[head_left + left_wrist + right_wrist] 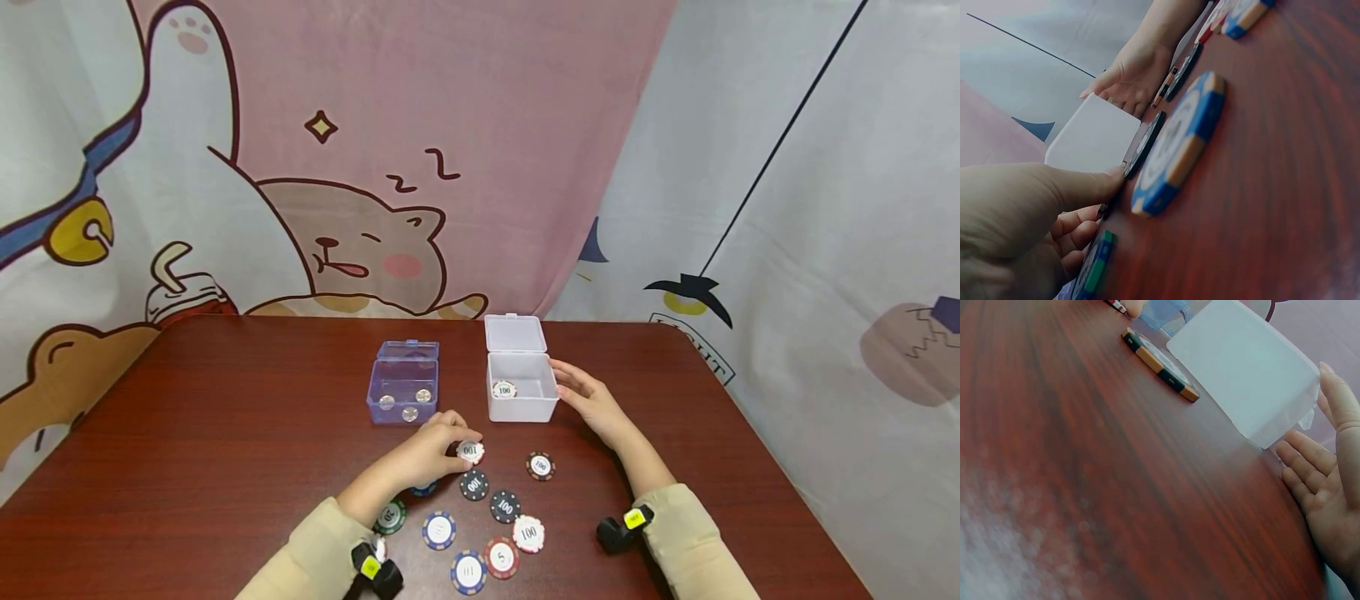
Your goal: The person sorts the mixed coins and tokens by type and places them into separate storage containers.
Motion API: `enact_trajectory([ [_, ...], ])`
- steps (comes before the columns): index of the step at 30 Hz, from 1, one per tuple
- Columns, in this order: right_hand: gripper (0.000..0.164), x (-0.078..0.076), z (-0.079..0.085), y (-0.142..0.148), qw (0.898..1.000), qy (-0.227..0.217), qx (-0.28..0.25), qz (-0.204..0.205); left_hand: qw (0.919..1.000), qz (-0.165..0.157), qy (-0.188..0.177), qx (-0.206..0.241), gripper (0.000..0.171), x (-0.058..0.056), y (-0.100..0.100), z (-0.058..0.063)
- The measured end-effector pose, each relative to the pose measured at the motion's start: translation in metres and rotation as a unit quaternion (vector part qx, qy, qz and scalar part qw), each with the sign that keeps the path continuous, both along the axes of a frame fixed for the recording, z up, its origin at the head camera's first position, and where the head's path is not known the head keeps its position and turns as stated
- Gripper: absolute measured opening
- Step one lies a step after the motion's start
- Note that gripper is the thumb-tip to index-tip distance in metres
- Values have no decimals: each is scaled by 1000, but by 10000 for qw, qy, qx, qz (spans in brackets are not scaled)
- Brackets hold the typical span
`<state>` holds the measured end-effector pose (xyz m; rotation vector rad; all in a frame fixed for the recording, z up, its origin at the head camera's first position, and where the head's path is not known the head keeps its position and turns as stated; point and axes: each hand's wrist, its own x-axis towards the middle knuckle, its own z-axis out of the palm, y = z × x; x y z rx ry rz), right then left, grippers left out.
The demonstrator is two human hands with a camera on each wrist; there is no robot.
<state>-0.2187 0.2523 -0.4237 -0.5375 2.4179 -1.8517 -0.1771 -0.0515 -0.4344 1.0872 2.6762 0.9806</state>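
My left hand (433,450) pinches a white-and-red poker chip (471,452) marked 100 between thumb and fingers, low at the table; in the left wrist view the hand hides most of that chip. A black chip (474,484) lies just nearer than it. An open-lidded white box (523,410) stands beyond, with one white 100 chip (505,390) inside. Along the box's right wall rests my right hand (592,404), its fingers fairly straight and the thumb (1339,400) at a corner. Left of the white box is a clear blue box (402,372) holding several small silvery discs.
Several chips lie loose in front: a black-and-tan one (541,466), another black (506,506), a white (528,533), a red (502,557), blue ones (439,530) and a green one (390,517) by the left forearm. A printed cloth (487,167) hangs behind the brown table (262,400).
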Motion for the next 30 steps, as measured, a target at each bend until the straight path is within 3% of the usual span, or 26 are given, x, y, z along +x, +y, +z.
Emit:
enact_trajectory([
  [3, 48, -1, -1, 0, 10000, 13, 16, 12, 10000, 18, -20, -17, 33, 1, 0, 1],
  [10, 49, -17, -26, 11, 10000, 7, -96, 0, 9999, 22, -68, -143, 32, 1, 1, 2],
  [22, 48, -16, -27, 11, 9999, 160, -15, -64, 9997, 27, -120, -219, 31, 2, 2, 3],
  [30, 48, -16, -29, 10, 9997, 211, -128, -13, 9998, -9, 118, -173, 31, 4, 2, 3],
])
